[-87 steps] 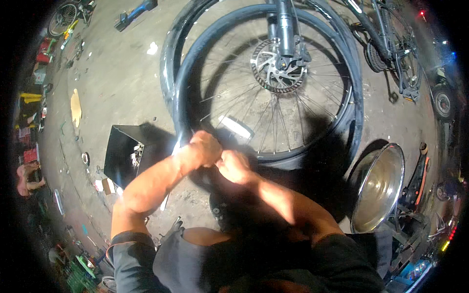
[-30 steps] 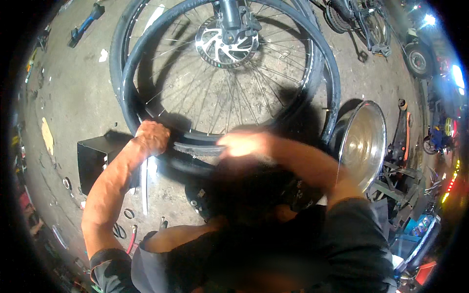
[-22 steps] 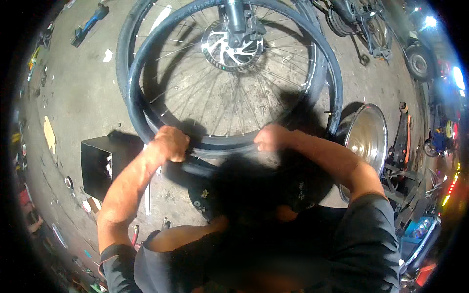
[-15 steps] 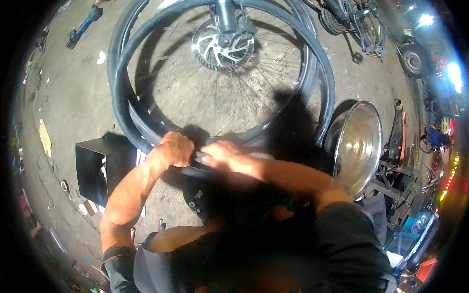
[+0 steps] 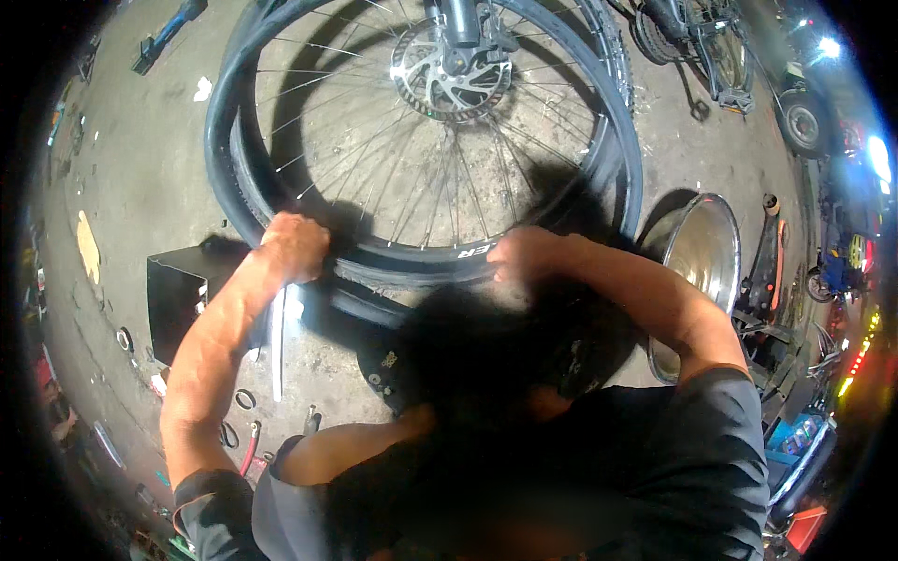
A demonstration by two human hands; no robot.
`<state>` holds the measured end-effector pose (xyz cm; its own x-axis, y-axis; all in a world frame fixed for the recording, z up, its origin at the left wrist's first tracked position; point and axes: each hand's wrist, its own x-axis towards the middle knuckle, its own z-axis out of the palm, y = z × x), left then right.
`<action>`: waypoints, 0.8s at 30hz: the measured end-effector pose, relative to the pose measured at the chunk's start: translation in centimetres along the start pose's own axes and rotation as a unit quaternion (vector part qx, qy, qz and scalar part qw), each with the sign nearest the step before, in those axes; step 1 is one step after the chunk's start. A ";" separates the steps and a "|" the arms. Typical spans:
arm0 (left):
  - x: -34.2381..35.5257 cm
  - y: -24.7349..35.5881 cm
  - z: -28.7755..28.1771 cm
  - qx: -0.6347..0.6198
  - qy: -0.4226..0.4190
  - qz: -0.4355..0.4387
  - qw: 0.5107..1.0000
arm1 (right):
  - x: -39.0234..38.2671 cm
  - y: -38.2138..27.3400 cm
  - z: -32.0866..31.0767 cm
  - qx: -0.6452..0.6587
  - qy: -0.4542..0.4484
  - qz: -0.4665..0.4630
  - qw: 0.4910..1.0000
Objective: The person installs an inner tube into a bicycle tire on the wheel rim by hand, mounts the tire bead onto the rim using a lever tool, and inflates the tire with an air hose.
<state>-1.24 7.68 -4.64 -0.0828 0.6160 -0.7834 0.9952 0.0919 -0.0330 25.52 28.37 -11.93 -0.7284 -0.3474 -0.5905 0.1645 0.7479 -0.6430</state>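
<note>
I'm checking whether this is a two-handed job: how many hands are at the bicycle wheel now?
2. The left hand is at the lower left of the bicycle wheel; the right hand, blurred, is at its lower right. No others show there.

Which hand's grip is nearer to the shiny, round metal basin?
Right. The right grip is left of the basin, by the near edge of the round, black-tyred, wire-spoked wheel; the left grip is farther left, by the wheel's lower left.

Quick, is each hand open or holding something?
Left hand: closed at the lower left of the tyre; its exact hold is hidden.
Right hand: at the tyre's lower edge, blurred; open or closed cannot be told.
</note>
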 end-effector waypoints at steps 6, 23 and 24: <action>0.8 3.6 0.5 0.035 -0.051 0.076 0.995 | 2.8 -2.1 2.9 -0.006 0.184 -0.057 0.981; -0.1 -2.0 2.1 0.061 0.027 -0.029 0.997 | -2.0 0.5 -3.8 -0.032 -0.117 0.080 0.989; 0.0 -1.7 2.3 0.066 0.022 -0.029 0.997 | -2.1 0.9 -2.7 -0.030 -0.120 0.080 0.989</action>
<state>-2.81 5.73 -6.03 -0.1390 0.6472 -0.7495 0.9866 0.0255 -0.1609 25.35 31.31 -9.93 -0.5159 -0.3413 -0.7858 0.2194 0.8340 -0.5063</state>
